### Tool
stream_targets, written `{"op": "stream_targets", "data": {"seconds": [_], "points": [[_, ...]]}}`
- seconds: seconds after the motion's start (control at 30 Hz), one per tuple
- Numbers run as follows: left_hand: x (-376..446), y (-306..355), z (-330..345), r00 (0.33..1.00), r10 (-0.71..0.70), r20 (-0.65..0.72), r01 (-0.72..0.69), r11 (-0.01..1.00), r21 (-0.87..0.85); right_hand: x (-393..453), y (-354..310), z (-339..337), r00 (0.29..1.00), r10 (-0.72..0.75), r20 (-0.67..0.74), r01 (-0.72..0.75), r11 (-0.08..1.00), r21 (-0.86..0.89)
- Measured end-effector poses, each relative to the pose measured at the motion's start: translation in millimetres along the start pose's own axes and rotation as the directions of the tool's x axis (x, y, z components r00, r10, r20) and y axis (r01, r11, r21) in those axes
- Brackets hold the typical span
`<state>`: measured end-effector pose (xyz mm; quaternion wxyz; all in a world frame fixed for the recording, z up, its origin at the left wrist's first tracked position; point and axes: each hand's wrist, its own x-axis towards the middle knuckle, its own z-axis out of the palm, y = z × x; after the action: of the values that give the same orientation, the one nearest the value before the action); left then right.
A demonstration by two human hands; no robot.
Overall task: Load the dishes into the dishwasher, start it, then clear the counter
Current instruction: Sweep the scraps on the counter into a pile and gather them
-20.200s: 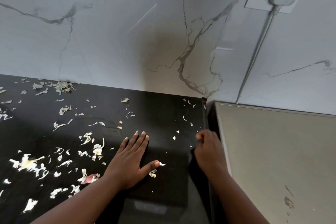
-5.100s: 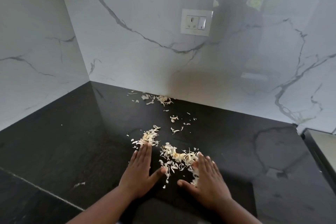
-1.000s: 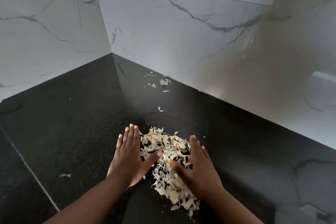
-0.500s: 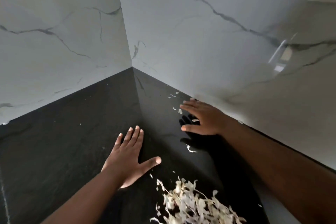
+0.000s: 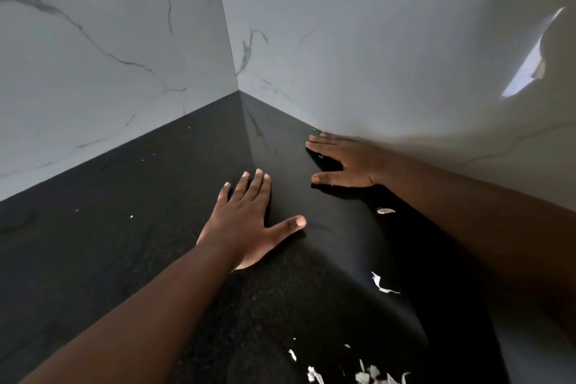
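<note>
Black table (image 5: 103, 246) in a corner of white marbled wall (image 5: 389, 50). Left hand (image 5: 246, 221) lay flat, palm down, fingers straight and close, thumb spread wide, holding nothing. Right hand (image 5: 349, 162) reached farther back, fingers straight along the wall's foot, thumb out, nothing held. Between and behind the hands, stray pale peels: one scrap (image 5: 385, 211) just beside the right forearm, another (image 5: 381, 284) nearer. Peel heap (image 5: 358, 376) sat at the bottom edge, mostly cut off.
</note>
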<state>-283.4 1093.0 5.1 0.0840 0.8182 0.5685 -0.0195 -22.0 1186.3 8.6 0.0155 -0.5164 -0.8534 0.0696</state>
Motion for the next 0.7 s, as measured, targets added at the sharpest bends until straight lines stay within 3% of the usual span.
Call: {"op": "stream_targets", "data": {"seconds": [0.27,0.37,0.43,0.53,0.6,0.7], "points": [[-1.1,1.3,-0.3,1.0,0.009,-0.009,-0.009,1.0,-0.009,-114.2,-78.9,4.4,0.941,-0.314,0.125,0.285,0.936,0.208],[-1.5,0.6,-0.5,1.0,0.011,-0.014,-0.011,1.0,-0.015,-168.2,-123.3,-1.1,0.908,-0.383,0.171,0.288,0.865,0.41],[-1.8,0.9,-0.3,1.0,0.013,-0.014,-0.013,1.0,-0.02,-193.0,-139.6,-7.4,0.902,-0.387,0.19,0.201,0.767,0.609],[-1.9,0.8,0.6,0.999,0.017,-0.028,-0.018,1.0,-0.02,-196.2,-126.2,-15.8,0.956,-0.292,0.022,0.202,0.712,0.672],[-1.8,0.6,0.8,1.0,0.017,-0.023,-0.017,1.0,-0.012,-178.6,-94.3,-19.2,0.986,-0.132,-0.106,0.169,0.78,0.603],[-1.3,0.6,-0.1,1.0,0.014,-0.017,-0.014,1.0,-0.006,-147.1,-38.5,-23.7,0.993,0.076,-0.09,-0.036,0.923,0.383]]}}
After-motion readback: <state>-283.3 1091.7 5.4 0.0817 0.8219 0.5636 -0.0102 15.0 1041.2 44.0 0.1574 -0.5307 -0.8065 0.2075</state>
